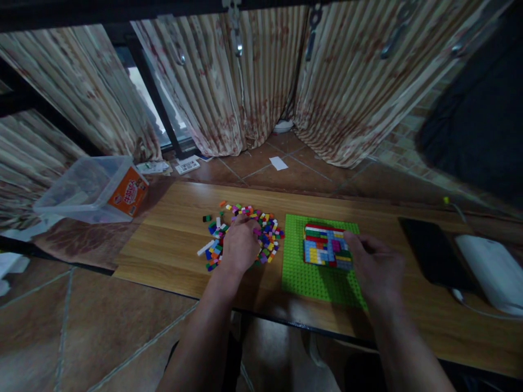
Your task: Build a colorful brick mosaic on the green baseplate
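I see the right grip (379, 267), a bare hand, with thumb and fingers partly closed at the right edge of a toy-brick block (324, 247); I can't tell whether it has hold of it. The left grip (242, 245) is bent down over a pile of loose toy bricks (269, 237), fingertips hidden from me, so I can't tell what it holds. The block lies over the far part of a studded green baseplate (298, 277), its face a patchwork of red, white, green, light blue, yellow and purple. Under it all I have a wood-grain desk (171, 234), with a flat black device (435, 253) and a white case (490, 272) to the right. Beyond are brown floor tiles (36, 321) and striped curtains (269, 71). At far left, a clear plastic bin (81, 185) carries an orange label (128, 195), its white characters too blurred for me to read.
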The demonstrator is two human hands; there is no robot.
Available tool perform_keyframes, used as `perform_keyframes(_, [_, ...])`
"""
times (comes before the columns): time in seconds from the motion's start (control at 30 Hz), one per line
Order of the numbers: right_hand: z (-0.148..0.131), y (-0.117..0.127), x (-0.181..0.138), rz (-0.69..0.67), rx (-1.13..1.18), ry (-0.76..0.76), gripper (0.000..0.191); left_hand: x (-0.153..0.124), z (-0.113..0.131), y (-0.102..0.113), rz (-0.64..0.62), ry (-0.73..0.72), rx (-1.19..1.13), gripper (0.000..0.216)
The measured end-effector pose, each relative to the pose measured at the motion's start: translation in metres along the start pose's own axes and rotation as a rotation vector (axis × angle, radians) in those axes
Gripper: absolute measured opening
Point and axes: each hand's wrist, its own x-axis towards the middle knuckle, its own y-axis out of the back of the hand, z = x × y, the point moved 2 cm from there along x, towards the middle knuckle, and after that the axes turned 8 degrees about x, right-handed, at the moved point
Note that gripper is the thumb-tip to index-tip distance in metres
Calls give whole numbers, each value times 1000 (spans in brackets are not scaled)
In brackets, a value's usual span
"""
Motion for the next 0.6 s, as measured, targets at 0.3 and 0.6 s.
perform_keyframes(0.3, [-2, -6, -3, -40, 79, 15, 33, 0, -1, 6, 16, 22, 13, 15])
perform_keyframes(0.6, [-7, -16, -13, -154, 118, 73, 32, 5, -5, 5, 80, 86, -505, 9])
